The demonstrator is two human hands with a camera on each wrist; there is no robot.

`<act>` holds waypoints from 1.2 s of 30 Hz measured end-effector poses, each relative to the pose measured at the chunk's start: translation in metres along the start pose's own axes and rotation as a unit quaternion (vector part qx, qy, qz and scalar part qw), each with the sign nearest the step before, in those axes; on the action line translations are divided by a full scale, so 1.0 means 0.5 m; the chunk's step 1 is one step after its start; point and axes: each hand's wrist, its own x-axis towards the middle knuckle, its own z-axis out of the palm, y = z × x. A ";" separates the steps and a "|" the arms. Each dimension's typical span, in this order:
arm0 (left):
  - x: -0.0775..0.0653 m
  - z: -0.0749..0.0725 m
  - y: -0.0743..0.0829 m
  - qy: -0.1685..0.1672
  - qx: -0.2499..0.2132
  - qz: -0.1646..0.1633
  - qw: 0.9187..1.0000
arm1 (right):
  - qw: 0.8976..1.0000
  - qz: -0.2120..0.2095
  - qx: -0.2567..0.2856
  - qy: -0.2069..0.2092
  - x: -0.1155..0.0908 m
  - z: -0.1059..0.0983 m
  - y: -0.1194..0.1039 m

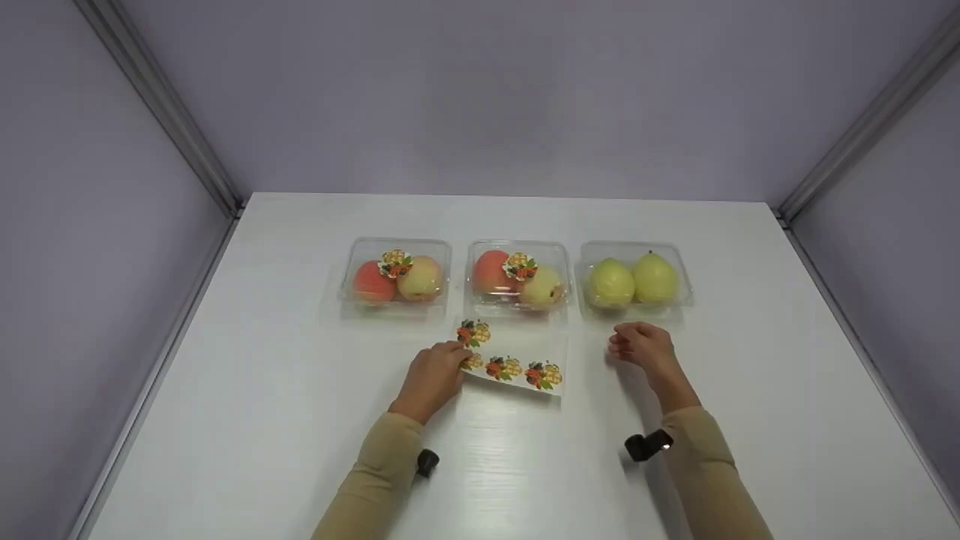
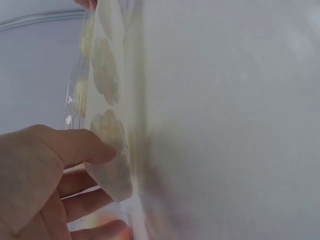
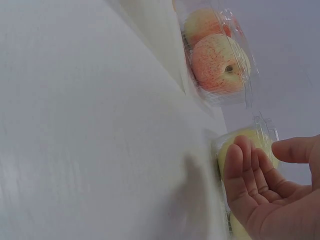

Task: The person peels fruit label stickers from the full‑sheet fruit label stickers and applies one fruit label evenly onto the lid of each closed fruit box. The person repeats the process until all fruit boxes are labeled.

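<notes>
Tabletop: a white table fills the lower part of the head view, smooth and faintly grained, with a bright sheen between the forearms and soft shadows under both arms.
Walls: a plain greyish-lilac back wall rises behind the table's far edge, with a left wall and a right wall of similar tone closing the sides.
Corners: a grey metal left post and right post run up where the walls meet.
Sticker sheet: the white sheet lies in front of the middle box, four fruit-printed stickers showing on it, a shadow along its near edge.
Left hand: the left hand pinches the sheet's left end, thumb on one face and fingers behind.
Right hand: the right hand hangs just in front of the right box, fingers gently bent, a narrow gap between thumb and fingertips.
Clear boxes: the left box and middle box each hold two red-and-yellow fruits beneath a sticker; the right box holds two yellow-green pears.
Sleeves: tan sleeves, a black device at each wrist.
</notes>
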 end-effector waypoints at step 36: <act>-0.048 -0.019 -0.083 0.016 0.061 -0.165 0.984 | 0.998 0.023 0.062 0.023 0.016 -0.009 -0.002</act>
